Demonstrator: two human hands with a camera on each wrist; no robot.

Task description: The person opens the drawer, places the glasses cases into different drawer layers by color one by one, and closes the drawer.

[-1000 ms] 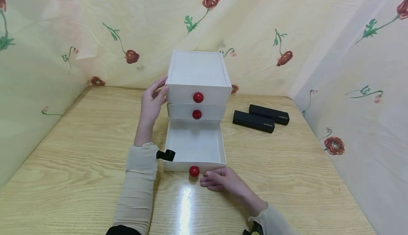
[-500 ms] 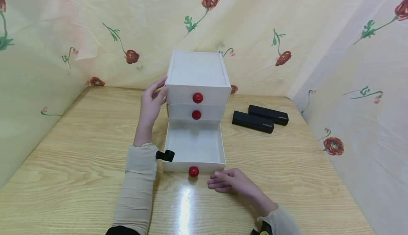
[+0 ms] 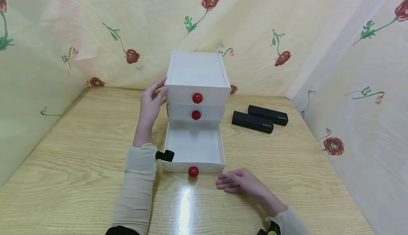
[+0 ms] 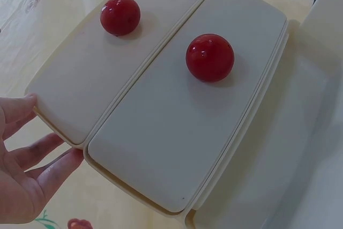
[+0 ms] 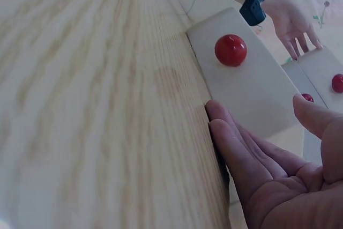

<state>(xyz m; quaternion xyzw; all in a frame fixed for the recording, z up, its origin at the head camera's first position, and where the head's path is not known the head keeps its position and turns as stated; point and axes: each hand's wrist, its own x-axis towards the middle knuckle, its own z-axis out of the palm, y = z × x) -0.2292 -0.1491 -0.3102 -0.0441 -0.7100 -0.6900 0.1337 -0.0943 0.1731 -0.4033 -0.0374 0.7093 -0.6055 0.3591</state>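
A white three-drawer box [image 3: 198, 70] with red ball knobs stands at the middle of the table. Its bottom drawer [image 3: 195, 143] is pulled out and bare inside; the upper two are closed. My left hand [image 3: 152, 102] rests its fingers on the box's left side near the top, as the left wrist view also shows at the drawer fronts [image 4: 171, 111]. Just off the front right corner of the bottom drawer, my right hand [image 3: 240, 183] lies low over the table with fingers extended, holding nothing. In the right wrist view, its fingers [image 5: 241, 148] are apart from the red knob [image 5: 231, 50].
Two black oblong cases [image 3: 253, 121] lie side by side on the wooden table [image 3: 79, 157], right of the box. Behind and at both sides hangs a floral cloth [image 3: 143, 22].
My right hand has moved to the right, away from the bottom drawer's red knob. The left hand and the drawers have stayed in place.
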